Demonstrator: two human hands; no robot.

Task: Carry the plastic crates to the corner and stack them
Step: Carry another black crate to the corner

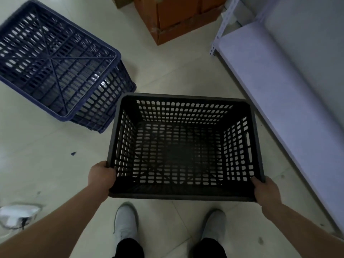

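I hold a black perforated plastic crate (184,146) upright in front of me, its open top facing the camera. My left hand (101,176) grips its near left corner and my right hand (266,189) grips its near right corner. A blue plastic crate (61,64) lies upside down on the floor to the upper left, its ribbed bottom facing up, seemingly over another blue crate beneath it. The black crate's far left corner overlaps the blue one's lower right edge in the view.
An orange cardboard box (175,17) stands on the pale tiled floor straight ahead. A white metal shelf unit (279,75) runs along the right side. A white object with a cable (16,214) lies at the lower left. My two grey shoes (125,222) show below the crate.
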